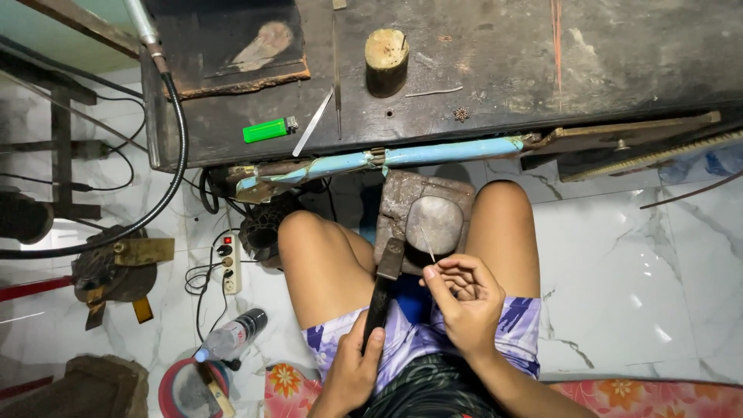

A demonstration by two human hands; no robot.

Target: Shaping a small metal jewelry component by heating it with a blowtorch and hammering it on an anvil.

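My left hand (pixel 352 364) grips the dark handle of a small hammer (pixel 385 282), whose head rests at the left edge of a metal anvil block (pixel 433 218) standing between my knees. My right hand (pixel 463 298) pinches a thin metal wire (pixel 427 242) between thumb and fingers. The wire's far end lies on the block's smooth rounded face. I am seated with bare knees and patterned shorts, close under the workbench.
A dark workbench (pixel 503 70) carries a green lighter (pixel 265 130), a flat file (pixel 313 122) and a wooden stump (pixel 385 58). A flexible shaft hose (pixel 174 155) hangs at the left. On the marble floor lie a power strip (pixel 228 263), a plastic bottle (pixel 232 337) and a bowl (pixel 190 387).
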